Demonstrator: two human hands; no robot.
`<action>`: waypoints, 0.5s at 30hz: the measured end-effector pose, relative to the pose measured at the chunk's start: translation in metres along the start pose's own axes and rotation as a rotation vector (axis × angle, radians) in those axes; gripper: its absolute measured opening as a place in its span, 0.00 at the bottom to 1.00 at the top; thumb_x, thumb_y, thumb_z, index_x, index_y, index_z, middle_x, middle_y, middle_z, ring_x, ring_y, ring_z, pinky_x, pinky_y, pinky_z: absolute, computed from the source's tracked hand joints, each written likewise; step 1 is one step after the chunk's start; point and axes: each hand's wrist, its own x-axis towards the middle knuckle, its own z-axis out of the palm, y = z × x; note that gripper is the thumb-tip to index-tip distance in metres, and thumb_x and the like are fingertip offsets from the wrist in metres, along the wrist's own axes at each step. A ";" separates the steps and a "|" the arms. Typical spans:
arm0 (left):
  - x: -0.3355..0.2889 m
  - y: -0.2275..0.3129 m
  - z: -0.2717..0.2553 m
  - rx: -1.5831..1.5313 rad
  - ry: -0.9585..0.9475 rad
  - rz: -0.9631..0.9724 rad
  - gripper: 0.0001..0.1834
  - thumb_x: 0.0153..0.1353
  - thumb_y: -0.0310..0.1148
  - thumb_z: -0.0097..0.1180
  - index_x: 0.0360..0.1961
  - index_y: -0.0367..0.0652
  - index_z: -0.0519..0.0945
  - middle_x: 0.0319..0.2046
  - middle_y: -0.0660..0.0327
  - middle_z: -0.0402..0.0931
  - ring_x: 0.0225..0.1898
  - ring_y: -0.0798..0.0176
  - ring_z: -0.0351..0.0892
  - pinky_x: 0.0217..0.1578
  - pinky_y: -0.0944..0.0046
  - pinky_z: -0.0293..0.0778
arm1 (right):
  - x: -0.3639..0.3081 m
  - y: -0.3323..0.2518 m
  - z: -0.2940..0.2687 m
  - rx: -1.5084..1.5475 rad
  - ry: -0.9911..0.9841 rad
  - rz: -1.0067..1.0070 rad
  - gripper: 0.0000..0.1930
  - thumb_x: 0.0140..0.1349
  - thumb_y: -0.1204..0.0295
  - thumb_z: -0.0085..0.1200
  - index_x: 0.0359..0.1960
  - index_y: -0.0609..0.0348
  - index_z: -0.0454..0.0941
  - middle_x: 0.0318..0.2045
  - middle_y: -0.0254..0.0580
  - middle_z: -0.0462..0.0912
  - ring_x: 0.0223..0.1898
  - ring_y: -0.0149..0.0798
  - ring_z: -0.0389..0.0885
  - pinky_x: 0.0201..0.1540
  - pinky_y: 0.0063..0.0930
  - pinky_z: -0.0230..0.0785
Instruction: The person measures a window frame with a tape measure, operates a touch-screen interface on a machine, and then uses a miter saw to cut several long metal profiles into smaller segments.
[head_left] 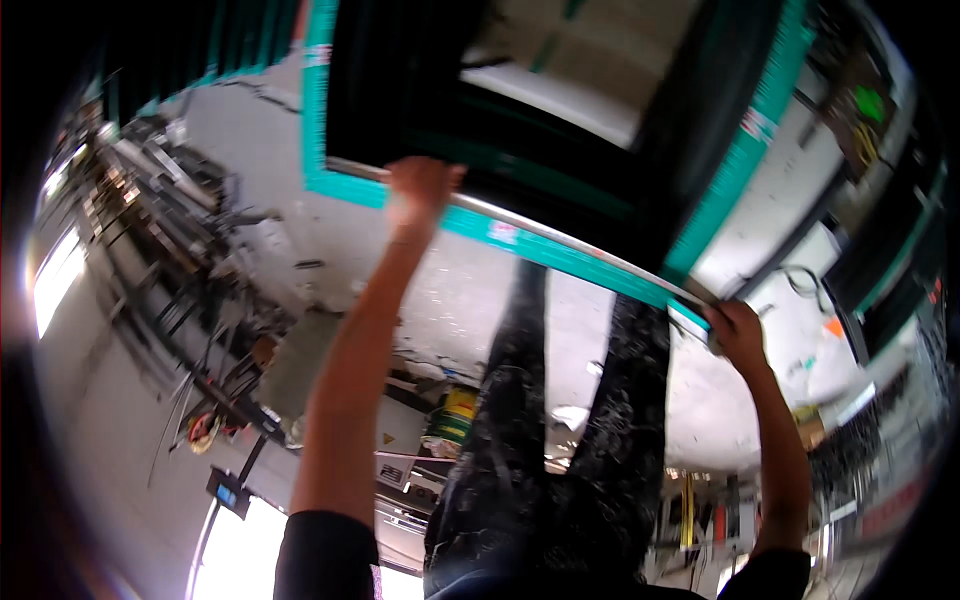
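Note:
A large black window frame point(560, 170) edged with bright green film point(560, 254) stretches across the upper middle, partly cut off by the top of the view. Along its near edge runs a narrow pale strip point(560, 236). My left hand point(420, 190) is closed over this near edge, left of its middle. At the near right corner, my right hand point(736, 332) is closed round the end of the edge. A small greyish part shows under its fingers, too blurred to name. Both arms reach forward, and my legs in dark patterned trousers point(510, 430) stand below the frame.
Metal profiles and scraps point(150, 190) lie heaped along the left. A green and yellow bucket point(452, 420) stands by my left leg. At the right is another dark, green-edged frame point(890, 270), with a thin cable point(805, 285) on the pale floor point(705, 405) near it.

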 end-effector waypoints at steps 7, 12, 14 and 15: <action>0.026 0.001 -0.029 -0.483 0.022 -0.087 0.19 0.64 0.39 0.55 0.19 0.45 0.67 0.22 0.56 0.67 0.31 0.50 0.70 0.37 0.51 0.64 | 0.020 -0.043 0.014 0.012 0.122 -0.067 0.16 0.59 0.63 0.59 0.20 0.59 0.71 0.19 0.46 0.71 0.26 0.52 0.72 0.28 0.45 0.62; 0.026 0.005 -0.027 -0.563 0.041 -0.107 0.18 0.65 0.39 0.54 0.20 0.44 0.69 0.23 0.55 0.68 0.31 0.48 0.70 0.37 0.52 0.65 | 0.027 -0.058 0.022 -0.019 0.228 -0.077 0.17 0.59 0.63 0.61 0.19 0.59 0.71 0.16 0.44 0.71 0.24 0.49 0.72 0.26 0.43 0.62; 0.025 0.007 -0.027 -0.552 0.048 -0.115 0.17 0.65 0.39 0.54 0.21 0.44 0.70 0.23 0.55 0.69 0.31 0.48 0.70 0.37 0.52 0.65 | 0.026 -0.056 0.026 -0.045 0.258 -0.054 0.17 0.58 0.63 0.61 0.19 0.58 0.70 0.16 0.43 0.71 0.23 0.49 0.72 0.25 0.43 0.62; 0.026 0.006 -0.028 -0.532 0.044 -0.125 0.17 0.65 0.39 0.54 0.21 0.44 0.71 0.23 0.55 0.69 0.31 0.48 0.70 0.38 0.52 0.65 | 0.026 -0.056 0.027 -0.046 0.260 -0.043 0.18 0.58 0.62 0.62 0.18 0.58 0.70 0.16 0.44 0.71 0.22 0.49 0.71 0.24 0.43 0.62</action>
